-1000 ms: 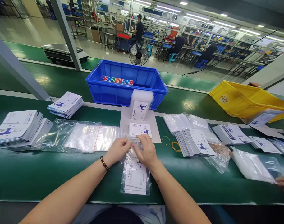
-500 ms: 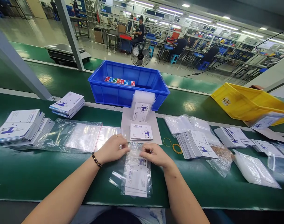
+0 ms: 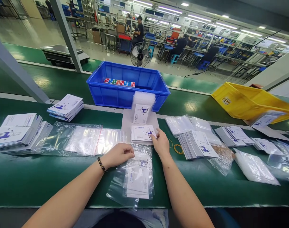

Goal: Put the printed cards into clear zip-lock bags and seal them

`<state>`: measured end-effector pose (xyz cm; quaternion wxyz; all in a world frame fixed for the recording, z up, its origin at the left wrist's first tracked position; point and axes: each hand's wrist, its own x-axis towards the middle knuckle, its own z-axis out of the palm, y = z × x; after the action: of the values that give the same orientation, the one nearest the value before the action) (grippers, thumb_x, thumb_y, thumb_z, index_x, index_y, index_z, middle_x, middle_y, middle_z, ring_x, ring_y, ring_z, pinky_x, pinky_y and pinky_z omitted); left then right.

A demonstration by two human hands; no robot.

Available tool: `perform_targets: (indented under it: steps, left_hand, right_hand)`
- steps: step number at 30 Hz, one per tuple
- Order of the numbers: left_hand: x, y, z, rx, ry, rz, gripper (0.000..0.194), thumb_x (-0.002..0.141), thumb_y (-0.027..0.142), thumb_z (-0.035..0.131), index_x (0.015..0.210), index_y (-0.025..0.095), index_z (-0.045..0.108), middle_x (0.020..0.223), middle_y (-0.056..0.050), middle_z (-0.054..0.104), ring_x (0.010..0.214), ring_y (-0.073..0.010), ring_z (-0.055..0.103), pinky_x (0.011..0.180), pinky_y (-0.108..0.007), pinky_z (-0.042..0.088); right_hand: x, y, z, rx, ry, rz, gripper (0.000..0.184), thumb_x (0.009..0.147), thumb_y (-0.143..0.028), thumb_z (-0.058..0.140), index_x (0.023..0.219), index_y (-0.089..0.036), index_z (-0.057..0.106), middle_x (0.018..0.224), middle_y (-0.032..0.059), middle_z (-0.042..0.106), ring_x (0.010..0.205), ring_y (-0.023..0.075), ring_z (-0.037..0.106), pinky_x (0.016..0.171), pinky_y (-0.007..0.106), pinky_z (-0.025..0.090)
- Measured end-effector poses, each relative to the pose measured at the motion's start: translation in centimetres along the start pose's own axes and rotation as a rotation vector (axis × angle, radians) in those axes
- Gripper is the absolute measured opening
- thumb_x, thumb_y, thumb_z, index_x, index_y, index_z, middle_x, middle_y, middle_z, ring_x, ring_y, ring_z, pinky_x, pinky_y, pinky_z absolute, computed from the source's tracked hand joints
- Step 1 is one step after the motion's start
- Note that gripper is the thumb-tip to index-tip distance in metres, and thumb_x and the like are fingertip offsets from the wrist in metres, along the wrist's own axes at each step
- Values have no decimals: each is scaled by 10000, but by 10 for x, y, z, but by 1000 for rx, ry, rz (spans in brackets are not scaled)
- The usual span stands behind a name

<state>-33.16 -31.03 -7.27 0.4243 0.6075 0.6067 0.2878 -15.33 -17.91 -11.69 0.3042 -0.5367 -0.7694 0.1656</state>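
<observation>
My left hand [image 3: 119,154] is closed, thumb against fingers, at the upper left edge of a clear plastic bag [image 3: 120,186]. The bag lies slanted over other clear bags holding white printed booklets [image 3: 138,182]. My right hand [image 3: 161,145] reaches to a small stack of booklets [image 3: 140,133] with purple print. Its thumb is at the stack's right corner and its fingers are apart beside it. That stack rests on a grey-white board [image 3: 155,122]. Behind it, an upright booklet [image 3: 141,114] leans with a pile of clear bags [image 3: 144,98] against a blue bin.
The blue bin [image 3: 127,96] holds a colourful strip. Booklet stacks [image 3: 14,129] and flat plastic bags [image 3: 83,139] lie left. On the right are rubber bands [image 3: 178,148], banded booklets [image 3: 198,145], a white packet [image 3: 255,166] and a yellow bin [image 3: 251,104]. A grey post [image 3: 67,36] stands behind.
My right hand has left the bags and moved up to the booklet stack. My left hand stays near the bag's top edge. The slanted bag now spreads further toward the lower left.
</observation>
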Motion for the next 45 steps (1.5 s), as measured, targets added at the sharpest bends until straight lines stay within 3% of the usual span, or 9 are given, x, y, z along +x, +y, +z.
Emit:
perform_targets:
  steps: [4, 10, 17, 20, 26, 33, 39, 42, 45]
  left_hand:
    - [1, -2, 3, -19, -21, -5, 155, 700, 304, 502, 654, 178, 579, 673, -4, 572, 615, -138, 494, 568, -227, 377]
    - [2, -4, 5, -35, 0, 12, 137, 693, 268, 494, 633, 179, 579, 663, -2, 577, 603, -139, 496, 559, -230, 372]
    - [3, -1, 6, -14, -3, -8, 138, 692, 273, 483, 625, 176, 555, 665, 0, 560, 611, -137, 489, 566, -228, 364]
    - [2, -1, 6, -20, 3, -6, 148, 695, 280, 476, 623, 177, 555, 654, -1, 546, 610, -140, 487, 564, -231, 365]
    - [3, -2, 5, -48, 21, 22, 157, 705, 279, 473, 654, 178, 582, 705, -12, 566, 650, -148, 498, 601, -245, 390]
    - [3, -1, 6, -172, 52, -2, 155, 705, 279, 523, 635, 173, 611, 724, -19, 596, 687, -153, 533, 631, -243, 411]
    - [2, 2, 14, -255, 161, 73, 167, 729, 288, 534, 655, 166, 620, 771, -41, 576, 743, -155, 531, 681, -256, 430]
    - [2, 2, 16, -388, 183, 18, 182, 700, 311, 577, 821, 181, 617, 943, -56, 560, 768, -159, 545, 647, -265, 456]
    - [4, 0, 16, -576, 98, -146, 365, 645, 334, 640, 962, 175, 556, 925, -60, 586, 691, -155, 574, 597, -281, 472]
  right_hand:
    - [0, 2, 1, 0, 44, 30, 409, 709, -325, 517, 1072, -136, 523, 765, 62, 566, 688, 201, 522, 602, 317, 404]
    - [-1, 3, 7, -60, 59, -56, 302, 705, -345, 541, 949, -170, 561, 751, 61, 581, 718, 215, 529, 604, 311, 392]
    - [-4, -8, 1, -97, 59, -37, 335, 681, -289, 563, 980, -140, 542, 798, 91, 563, 781, 249, 513, 690, 391, 403]
    - [-3, -11, -4, 107, 52, 23, 324, 675, -224, 530, 991, -156, 517, 720, 35, 525, 715, 206, 507, 687, 379, 423]
    - [0, -17, -19, 815, 48, 185, 293, 675, -295, 556, 931, -181, 469, 665, -30, 444, 574, 117, 498, 527, 276, 479]
    - [-8, -24, -32, 892, -335, 193, 151, 641, -286, 616, 717, -162, 578, 612, -10, 550, 487, 92, 483, 461, 235, 424]
    - [-17, -37, -38, 693, -912, -219, 138, 707, -276, 593, 635, -168, 640, 739, 7, 566, 691, 119, 521, 660, 264, 434]
    - [-19, -40, -40, 686, -988, -184, 167, 721, -272, 582, 609, -157, 624, 642, -9, 550, 612, 105, 504, 607, 248, 426]
    - [-20, -41, -41, 717, -912, -72, 100, 706, -246, 589, 694, -152, 621, 648, -13, 548, 606, 106, 501, 588, 241, 422]
